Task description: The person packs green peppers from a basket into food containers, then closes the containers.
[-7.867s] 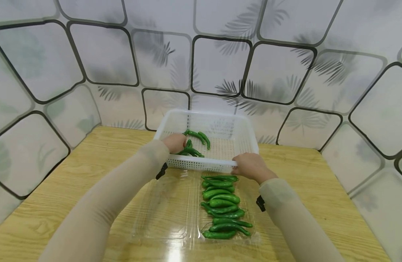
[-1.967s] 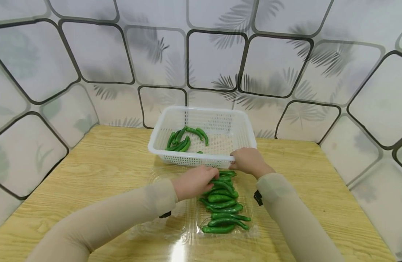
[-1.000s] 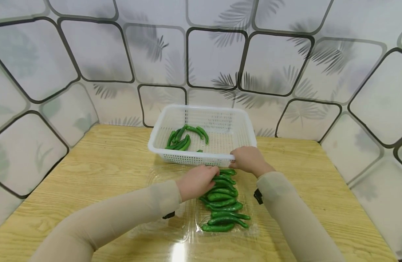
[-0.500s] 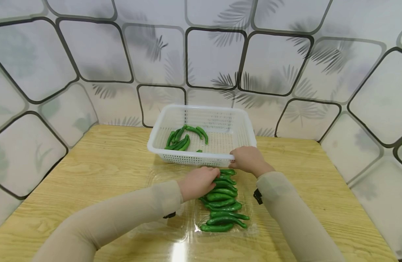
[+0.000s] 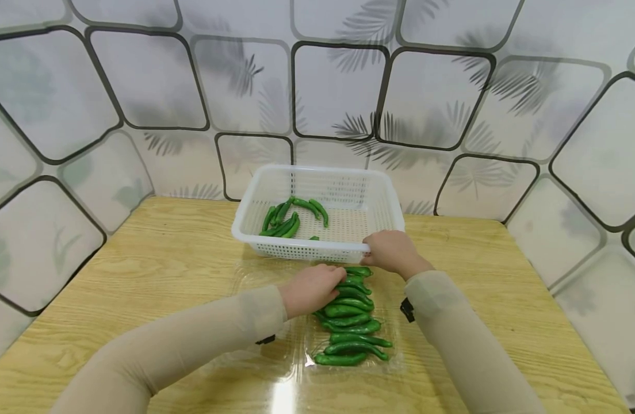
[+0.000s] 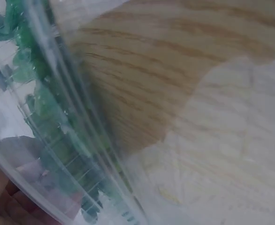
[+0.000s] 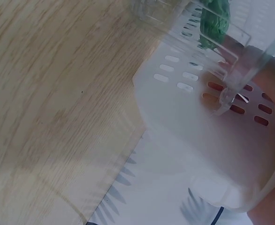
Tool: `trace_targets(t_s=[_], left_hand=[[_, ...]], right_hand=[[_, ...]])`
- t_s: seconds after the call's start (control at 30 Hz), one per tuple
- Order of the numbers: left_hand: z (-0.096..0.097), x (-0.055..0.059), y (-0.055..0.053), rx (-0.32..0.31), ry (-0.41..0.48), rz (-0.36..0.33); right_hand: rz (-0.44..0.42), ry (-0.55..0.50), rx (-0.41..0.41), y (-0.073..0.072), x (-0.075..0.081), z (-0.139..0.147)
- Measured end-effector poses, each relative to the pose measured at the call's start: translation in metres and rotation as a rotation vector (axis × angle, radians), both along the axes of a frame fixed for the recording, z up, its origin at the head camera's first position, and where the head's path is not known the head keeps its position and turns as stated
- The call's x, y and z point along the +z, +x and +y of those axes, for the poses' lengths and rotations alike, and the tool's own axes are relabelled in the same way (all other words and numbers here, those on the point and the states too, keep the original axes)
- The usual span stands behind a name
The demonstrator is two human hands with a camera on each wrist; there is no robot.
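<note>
Green chili peppers (image 5: 348, 310) lie crosswise in a row in the right half of an opened clear plastic clamshell box (image 5: 309, 345). The person's left hand (image 5: 313, 289) is over the upper left ends of that row. Its fingers bend down among the peppers, and the tips are hidden, so whether they pinch one is unclear. With the right hand (image 5: 392, 251), the person grips the near right corner of a white perforated plastic basket (image 5: 297, 244). In the right wrist view the basket wall (image 7: 184, 122) shows fingers behind its slots. Loose peppers (image 5: 286, 224) lie in the basket's left part.
A wooden table (image 5: 183, 253) lies under everything. The box's transparent lid half (image 5: 255, 351) spreads flat to the left, partly under the left forearm. A patterned wall covering (image 5: 340, 92) stands close behind the basket.
Since the oldest frame, the left hand has moved from inside the basket to the peppers in the box. Over the last second it shifts only slightly. The right hand stays on the basket.
</note>
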State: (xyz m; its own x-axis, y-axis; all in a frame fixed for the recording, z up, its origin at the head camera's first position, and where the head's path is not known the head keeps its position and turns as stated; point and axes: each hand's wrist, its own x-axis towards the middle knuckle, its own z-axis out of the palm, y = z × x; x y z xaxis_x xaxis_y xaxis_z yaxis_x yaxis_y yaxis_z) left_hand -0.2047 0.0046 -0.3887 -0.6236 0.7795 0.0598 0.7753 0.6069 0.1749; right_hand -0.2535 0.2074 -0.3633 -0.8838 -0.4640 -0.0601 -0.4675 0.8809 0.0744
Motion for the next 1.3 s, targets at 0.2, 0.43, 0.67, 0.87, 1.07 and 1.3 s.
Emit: trace_targets(t_s=[0.2, 0.43, 0.67, 0.87, 1.07, 1.3], left_hand=[[-0.0022, -0.003, -0.0025, -0.013, 0.006, 0.0], [-0.004, -0.0042, -0.0039, -0.01, -0.003, -0.012], [-0.0069, -0.0026, -0.0032, -0.022, 0.002, -0.001], [-0.0088, -0.0026, -0.0032, -0.046, 0.014, 0.029], [-0.0076, -0.0033, -0.0038, -0.03, 0.006, 0.022], [-0.0071, -0.0035, -0.0044, -0.05, -0.029, 0.069]], right_hand=[[0.001, 0.005, 0.004, -0.0001, -0.0001, -0.0001], [-0.004, -0.01, 0.004, 0.0005, -0.0003, -0.0002], [-0.005, -0.008, 0.004, 0.0015, 0.0003, -0.0006], [-0.004, -0.009, 0.003, 0.0014, 0.0009, -0.0007], [0.006, 0.0, 0.007, 0.001, 0.0006, -0.0006], [0.017, 0.004, 0.009, 0.0014, 0.0005, -0.0003]])
